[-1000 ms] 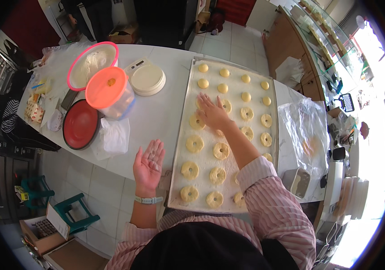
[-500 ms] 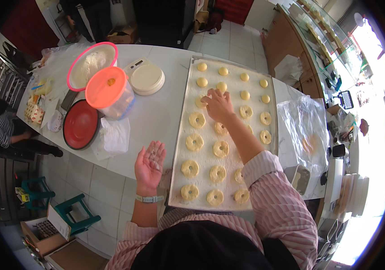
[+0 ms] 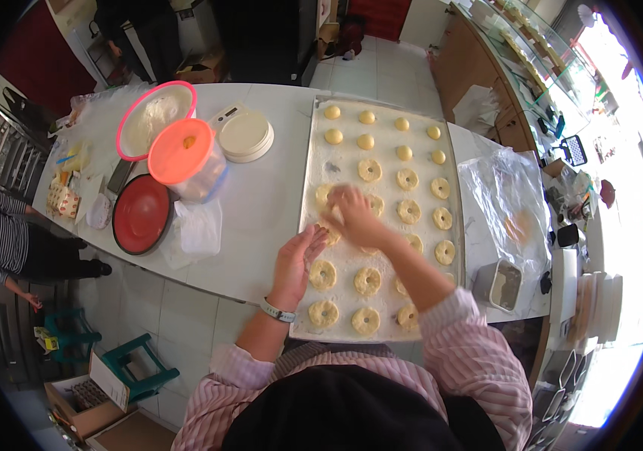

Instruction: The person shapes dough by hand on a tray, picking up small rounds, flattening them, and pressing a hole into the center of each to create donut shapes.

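Note:
A large floured tray carries rows of pale dough rings, with round dough balls in the far rows. My left hand is over the tray's left edge, fingers stretched and palm turned inward. Just beyond it, my right hand hovers over the left-hand rings, its fingers smeared by motion. The two hands are close together; whether dough is between them is hidden. Farther up the left column, a bare mark shows in the flour where no dough lies.
Left of the tray are a white scale, an orange-lidded tub, a pink-rimmed flour bowl and a red round pan. At right lie plastic sheeting and a metal tin. A person stands at far left.
The dough piece under my right hand has left its place. My right hand has come nearer, and my left hand has moved right to meet it. The person at left has risen from sitting.

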`<state>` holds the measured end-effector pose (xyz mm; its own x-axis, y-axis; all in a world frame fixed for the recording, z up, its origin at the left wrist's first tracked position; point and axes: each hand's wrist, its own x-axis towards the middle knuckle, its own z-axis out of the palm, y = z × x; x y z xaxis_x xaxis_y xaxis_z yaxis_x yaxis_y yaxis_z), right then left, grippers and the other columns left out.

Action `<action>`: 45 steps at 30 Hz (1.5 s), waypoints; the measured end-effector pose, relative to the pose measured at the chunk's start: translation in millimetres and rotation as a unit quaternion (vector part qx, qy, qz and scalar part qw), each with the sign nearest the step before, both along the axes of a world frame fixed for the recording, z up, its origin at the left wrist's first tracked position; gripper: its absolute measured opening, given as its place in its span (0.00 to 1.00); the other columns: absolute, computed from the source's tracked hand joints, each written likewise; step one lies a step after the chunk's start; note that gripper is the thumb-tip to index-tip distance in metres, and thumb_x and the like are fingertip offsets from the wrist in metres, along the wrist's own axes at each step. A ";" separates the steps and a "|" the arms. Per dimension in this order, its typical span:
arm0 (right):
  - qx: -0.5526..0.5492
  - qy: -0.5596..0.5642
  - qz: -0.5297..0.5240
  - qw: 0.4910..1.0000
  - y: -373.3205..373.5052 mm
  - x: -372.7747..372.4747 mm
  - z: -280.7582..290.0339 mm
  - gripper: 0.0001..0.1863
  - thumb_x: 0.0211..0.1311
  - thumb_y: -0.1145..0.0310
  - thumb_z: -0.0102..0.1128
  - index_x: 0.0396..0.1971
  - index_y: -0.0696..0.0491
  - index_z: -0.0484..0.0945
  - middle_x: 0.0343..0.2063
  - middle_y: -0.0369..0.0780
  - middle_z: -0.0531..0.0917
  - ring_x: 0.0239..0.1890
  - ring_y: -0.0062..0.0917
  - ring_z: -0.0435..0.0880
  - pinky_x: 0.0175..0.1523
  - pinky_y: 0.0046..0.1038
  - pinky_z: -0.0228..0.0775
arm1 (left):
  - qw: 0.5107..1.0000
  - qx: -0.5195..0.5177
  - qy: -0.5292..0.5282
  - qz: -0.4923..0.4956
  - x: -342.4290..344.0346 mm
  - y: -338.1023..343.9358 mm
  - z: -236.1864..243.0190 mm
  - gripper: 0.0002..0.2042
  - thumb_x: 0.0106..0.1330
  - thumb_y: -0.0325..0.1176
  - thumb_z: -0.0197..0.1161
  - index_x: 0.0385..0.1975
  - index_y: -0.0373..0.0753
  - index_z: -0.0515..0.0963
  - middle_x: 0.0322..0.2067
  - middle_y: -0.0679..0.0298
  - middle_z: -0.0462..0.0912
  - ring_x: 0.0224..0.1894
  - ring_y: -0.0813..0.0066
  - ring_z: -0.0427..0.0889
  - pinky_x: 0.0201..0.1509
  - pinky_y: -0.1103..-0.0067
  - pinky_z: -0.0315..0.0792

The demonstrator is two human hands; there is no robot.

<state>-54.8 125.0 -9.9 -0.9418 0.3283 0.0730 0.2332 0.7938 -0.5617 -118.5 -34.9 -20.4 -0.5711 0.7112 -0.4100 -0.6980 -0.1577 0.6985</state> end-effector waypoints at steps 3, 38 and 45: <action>0.092 0.042 -0.032 0.994 -48.1 44.8 15.3 0.16 0.55 0.61 0.56 0.41 0.54 0.73 0.50 0.40 0.66 0.56 0.35 0.62 0.58 0.39 0.51 | 0.999 0.004 0.016 -0.033 17.7 1.1 -13.4 0.15 0.63 0.38 0.59 0.39 0.31 0.75 0.34 0.64 0.78 0.38 0.77 0.77 0.46 0.79 0.71; -0.406 0.247 -0.287 0.832 -106.8 118.7 48.8 0.14 0.54 0.71 0.64 0.41 0.59 0.79 0.32 0.36 0.83 0.32 0.15 0.78 0.38 0.18 0.69 | 0.967 0.064 0.075 -0.233 26.5 -9.1 35.2 0.12 0.57 0.30 0.66 0.38 0.31 0.78 0.32 0.61 0.82 0.32 0.78 0.80 0.35 0.87 0.73; -0.388 0.227 -0.262 0.854 -105.2 121.8 45.1 0.15 0.55 0.71 0.63 0.43 0.59 0.79 0.33 0.37 0.82 0.35 0.16 0.78 0.40 0.19 0.70 | 0.956 0.025 0.107 -0.271 28.3 -13.5 34.2 0.12 0.57 0.32 0.66 0.37 0.31 0.79 0.31 0.62 0.82 0.34 0.78 0.80 0.36 0.84 0.73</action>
<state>67.0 19.8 35.2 -0.5828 0.8116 -0.0402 0.0604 -0.0060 -0.9982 -90.2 -48.4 13.8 -0.1793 0.9421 -0.2834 -0.5282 0.1509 0.8356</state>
